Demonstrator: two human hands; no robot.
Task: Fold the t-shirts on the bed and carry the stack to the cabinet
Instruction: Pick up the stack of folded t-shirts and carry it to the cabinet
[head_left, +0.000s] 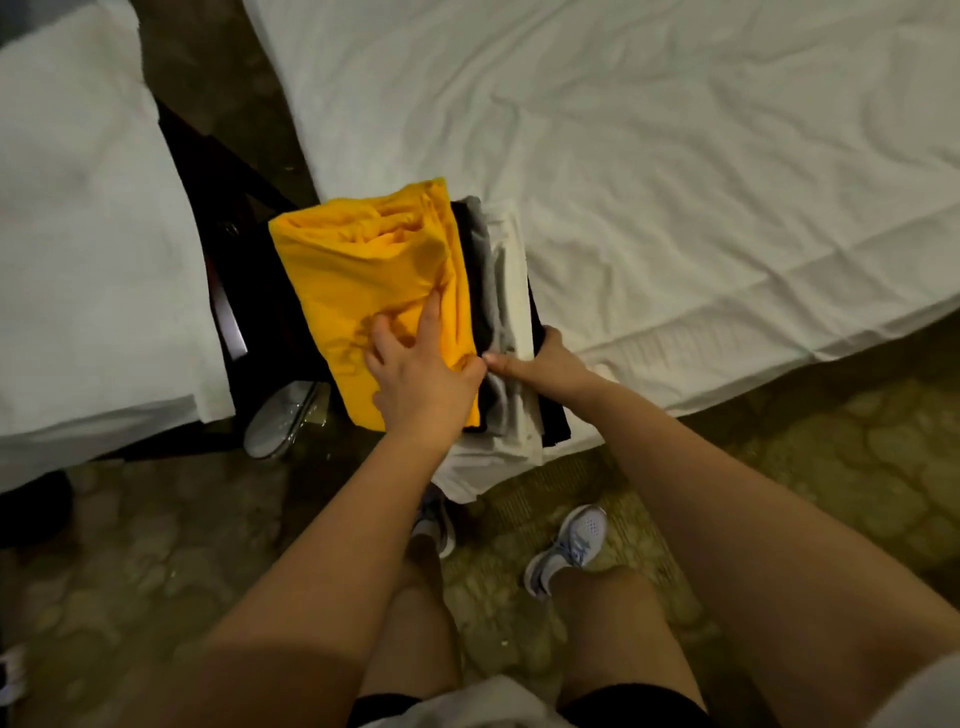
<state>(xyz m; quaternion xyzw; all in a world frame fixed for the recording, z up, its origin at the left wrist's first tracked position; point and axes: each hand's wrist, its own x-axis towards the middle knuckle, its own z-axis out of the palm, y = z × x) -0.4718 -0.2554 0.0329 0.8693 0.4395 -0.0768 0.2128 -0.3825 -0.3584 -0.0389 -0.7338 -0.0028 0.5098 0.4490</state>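
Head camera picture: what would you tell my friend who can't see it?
A person's left hand presses on a yellow t-shirt topping a stack of folded t-shirts at a white bed's corner. The right hand grips the stack's side.

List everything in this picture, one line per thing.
yellow t-shirt: one, yellow-orange, folded, on top of the stack
stack: one, with black, grey and white folded layers under the yellow, at the bed's near corner
bed: one, crumpled white sheet, right and far side
white bedding: one, white, left side
dark furniture: one, dark brown wood, between the two white surfaces, kind unclear
shiny object: one, clear or silvery, low beside the furniture, not identifiable
carpet: one, patterned green-brown, floor
sneakers: two, grey-white, on the person's feet
left hand: one, presses flat on the yellow t-shirt
right hand: one, grips the stack's right side
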